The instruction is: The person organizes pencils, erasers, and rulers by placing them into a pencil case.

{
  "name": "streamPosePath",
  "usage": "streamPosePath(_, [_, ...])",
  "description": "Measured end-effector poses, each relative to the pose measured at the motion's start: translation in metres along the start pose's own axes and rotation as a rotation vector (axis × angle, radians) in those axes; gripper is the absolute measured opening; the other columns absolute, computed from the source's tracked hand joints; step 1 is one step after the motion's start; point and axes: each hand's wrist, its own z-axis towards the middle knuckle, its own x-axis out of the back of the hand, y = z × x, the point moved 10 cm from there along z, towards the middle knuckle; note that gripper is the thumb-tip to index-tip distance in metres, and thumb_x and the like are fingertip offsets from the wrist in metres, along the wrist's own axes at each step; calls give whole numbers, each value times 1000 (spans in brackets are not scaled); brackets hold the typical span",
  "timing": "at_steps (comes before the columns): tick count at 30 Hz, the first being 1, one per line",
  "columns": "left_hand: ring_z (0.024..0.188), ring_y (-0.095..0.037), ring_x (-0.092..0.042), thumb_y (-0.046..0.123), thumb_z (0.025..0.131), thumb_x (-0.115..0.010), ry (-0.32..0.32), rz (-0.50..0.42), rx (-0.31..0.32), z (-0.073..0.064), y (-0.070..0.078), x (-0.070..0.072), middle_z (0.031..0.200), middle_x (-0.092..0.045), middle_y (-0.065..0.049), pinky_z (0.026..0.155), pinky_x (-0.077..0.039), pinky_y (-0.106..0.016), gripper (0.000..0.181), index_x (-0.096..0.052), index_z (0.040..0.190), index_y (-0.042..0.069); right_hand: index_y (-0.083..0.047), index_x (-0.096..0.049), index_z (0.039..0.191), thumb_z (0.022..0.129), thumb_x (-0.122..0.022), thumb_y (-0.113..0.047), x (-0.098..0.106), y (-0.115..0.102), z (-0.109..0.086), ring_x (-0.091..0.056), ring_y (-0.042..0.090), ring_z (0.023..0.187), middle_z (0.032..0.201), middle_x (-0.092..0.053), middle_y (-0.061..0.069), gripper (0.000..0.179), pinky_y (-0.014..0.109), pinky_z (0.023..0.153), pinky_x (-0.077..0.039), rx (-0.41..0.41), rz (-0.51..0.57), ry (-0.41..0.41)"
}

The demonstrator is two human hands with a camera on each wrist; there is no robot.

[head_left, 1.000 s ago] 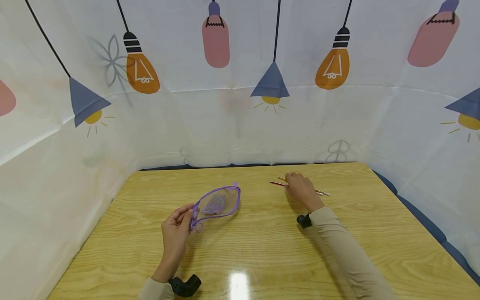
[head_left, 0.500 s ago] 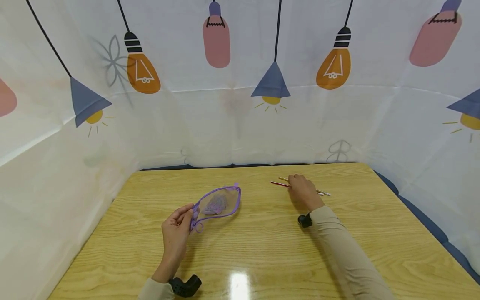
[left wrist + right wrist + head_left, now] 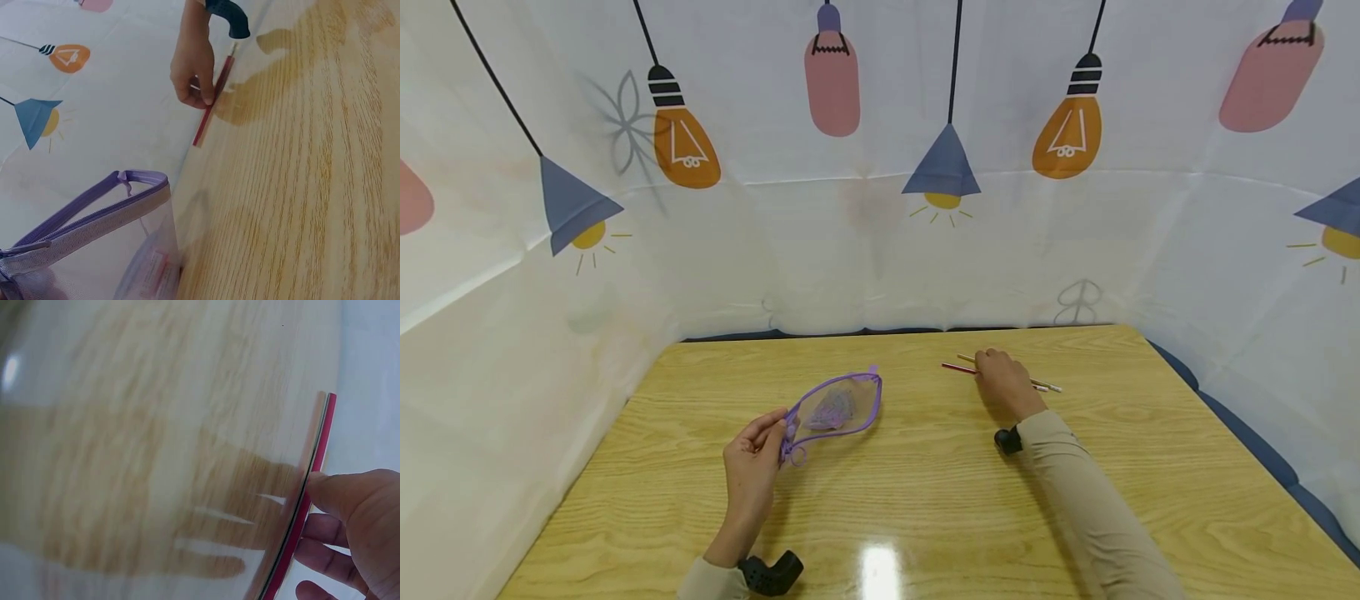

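Left hand (image 3: 751, 460) is pinching, thumb opposing its fingers, wrist (image 3: 730, 542) sitting below it at the lower frame edge, while right arm (image 3: 1090, 500) is slanting in from lower right, farther extended, its right hand (image 3: 1006, 387) pointing down with thumb (image 3: 342, 492) and curled fingers pinching too.

white glare on table (image 3: 910, 492), soft shadows

Makeshift booth: wood-grain table (image 3: 895, 475) with white, lamp-printed sheeting (image 3: 820, 258) on three sides
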Motion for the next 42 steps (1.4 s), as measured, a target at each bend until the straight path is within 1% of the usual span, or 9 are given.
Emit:
streamPosePath(5, [68, -11, -65, 7, 96, -61, -2, -1, -6, 0, 1, 0, 92, -72, -14, 48, -47, -18, 20, -68, 111, -5, -3, -61, 92, 92, -65, -6, 0, 0, -1, -58, 30, 78, 84, -56, 10, 5, 45, 60, -50, 6, 3, 17])
streamPosePath(9, [69, -11, -65, 8, 96, -61, 0, 2, -6, -1, 1, 0, 92, -72, -13, 48, -47, -18, 20, -68, 111, -5, -2, -61, 92, 94, -62, -6, 0, -1, -1, -57, 29, 76, 83, -55, 9, 4, 44, 58, -49, 12, 7, 16])
streamPosePath(14, [71, -13, -66, 7, 97, -61, -2, 6, -5, -1, 0, 0, 90, -72, -12, 50, -48, -18, 20, -68, 111, -5, -2, -62, 91, 95, -59, -4, -3, -1, 0, -58, 28, 73, 82, -56, 10, 5, 42, 56, -50, -1, 3, -17])
streamPosePath(18, [68, -11, -64, 7, 97, -60, -3, 16, -6, -1, 0, -1, 90, -71, -14, 49, -47, -19, 20, -68, 111, -5, -2, -62, 90, 95, -59, -4, -6, 1, 3, -59, 28, 74, 84, -57, 10, 6, 42, 56, -50, -21, -18, -44])
streamPosePath(23, [68, -12, -64, 6, 97, -60, -1, 20, -11, 0, 1, -1, 91, -71, -14, 49, -48, -19, 19, -68, 110, -4, -1, -61, 88, 94, -59, -3, -8, 3, 5, -60, 29, 74, 83, -57, 11, 7, 43, 56, -51, -23, -42, -51])
streamPosePath(28, [70, -13, -65, 4, 97, -59, 5, 19, -13, 0, 0, -1, 92, -71, -14, 50, -48, -19, 18, -68, 110, -5, -1, -60, 87, 94, -59, -3, -7, 1, 2, -60, 30, 76, 83, -57, 12, 8, 43, 57, -51, 5, -52, -38])
streamPosePath(34, [66, -10, -63, 6, 97, -59, 4, 41, -12, 0, 1, 0, 91, -71, -13, 48, -46, -19, 19, -68, 111, -4, 0, -58, 88, 95, -58, -2, -4, -5, 0, -59, 31, 74, 82, -56, 13, 8, 43, 56, -51, 52, -61, -3])
streamPosePath(39, [66, -9, -62, 7, 98, -59, 0, 49, -9, 0, 0, -1, 91, -71, -13, 48, -46, -19, 20, -68, 111, -4, -1, -56, 86, 95, -57, 0, 2, -10, -3, -58, 29, 70, 77, -54, 10, 10, 41, 54, -49, 85, -18, 12])
streamPosePath(42, [66, -9, -62, 7, 98, -59, -2, 50, -9, 0, 0, -1, 92, -71, -13, 48, -46, -19, 20, -68, 112, -4, -2, -55, 86, 96, -55, 2, 4, -13, -4, -56, 28, 69, 76, -53, 9, 10, 39, 54, -47, 105, 22, 3])
